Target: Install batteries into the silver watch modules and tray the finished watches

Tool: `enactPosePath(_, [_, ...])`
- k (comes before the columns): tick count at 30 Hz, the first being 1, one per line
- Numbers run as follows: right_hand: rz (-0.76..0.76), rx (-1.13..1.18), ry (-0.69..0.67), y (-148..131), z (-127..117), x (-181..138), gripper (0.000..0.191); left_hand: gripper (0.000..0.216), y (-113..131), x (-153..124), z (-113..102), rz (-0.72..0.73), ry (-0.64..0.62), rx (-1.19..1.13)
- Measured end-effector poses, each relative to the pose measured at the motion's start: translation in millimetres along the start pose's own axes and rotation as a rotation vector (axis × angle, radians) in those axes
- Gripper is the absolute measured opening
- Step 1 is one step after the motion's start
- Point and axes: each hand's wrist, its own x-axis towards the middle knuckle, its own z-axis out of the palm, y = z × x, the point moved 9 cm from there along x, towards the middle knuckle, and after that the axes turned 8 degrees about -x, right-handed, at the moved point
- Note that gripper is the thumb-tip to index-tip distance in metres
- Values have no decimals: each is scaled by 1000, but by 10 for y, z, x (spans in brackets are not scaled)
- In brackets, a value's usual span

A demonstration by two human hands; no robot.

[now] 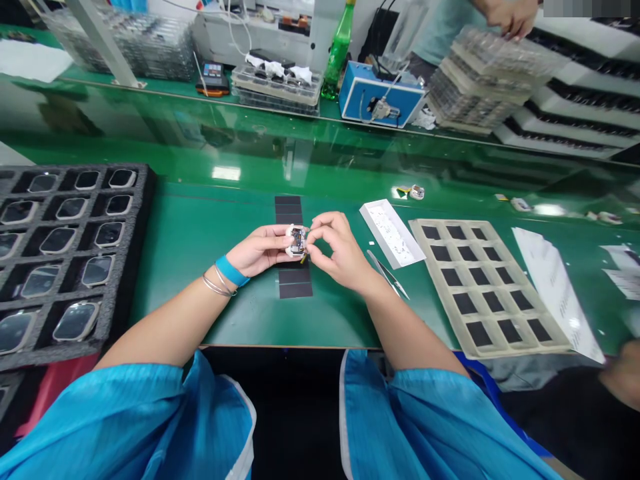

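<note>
My left hand (260, 248) is closed around a small white watch-like casing (297, 241) with an exposed circuit inside, held above a strip of dark square pads (293, 283) on the green bench. My right hand (336, 250) pinches at the casing's right edge with thumb and forefinger; what the fingertips hold is too small to name. Metal tweezers (389, 275) lie on the mat just right of my right wrist.
A black foam tray (131, 267) of several glass-faced pieces sits at the left. A beige tray (453, 320) of dark squares and a small white box (391, 232) lie right. Papers (555, 287) lie further right. Another person's hand (510, 17) handles stacked clear trays (475, 87) across the bench.
</note>
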Motion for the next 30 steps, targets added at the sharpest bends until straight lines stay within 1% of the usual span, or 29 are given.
enactPosePath(2, [38,6,71,66,-127,1,5,40,19,-2,-2,17,4,4])
enactPosePath(3, [74,-3,130,129,-225,-5,6,41,28,-4,0,26,2,8])
enactPosePath(7, [294,-113,451,473,-695,-123,18,44,59,-12,7,68,-12,29])
enactPosePath(8, [332,-127,497,527,-753,-151,18,44,65,-14,6,79,-12,35])
enactPosePath(9, [350,-116,506,554,-761,-160,16,44,69,-15,3,88,-9,40])
enactPosePath(10, [346,-74,474,555,-714,-144,13,44,73,-16,-2,97,-5,44])
enactPosePath(11, [324,-5,405,527,-617,-112,12,44,77,-16,-7,104,2,44])
enactPosePath(14, [214,209,151,303,-234,-27,10,44,90,-17,-15,120,16,32])
enactPosePath(16, [147,238,74,144,-83,-14,7,43,100,-17,-10,127,16,13])
enactPosePath(19, [75,149,87,20,-36,-19,6,40,107,-16,-11,129,24,-22])
enactPosePath(23, [2,-20,114,-51,-56,-26,10,38,102,-15,-42,131,54,-28])
enactPosePath(25, [-16,-45,106,-71,-58,-25,10,38,107,-18,-52,137,61,-28])
enactPosePath(26, [2,-27,103,-53,-60,-24,10,38,112,-21,-52,141,61,-26])
enactPosePath(28, [106,90,109,61,-66,-26,18,40,126,-28,-48,150,57,-18])
enactPosePath(30, [267,330,71,245,13,-45,35,43,141,-35,-39,158,51,-7])
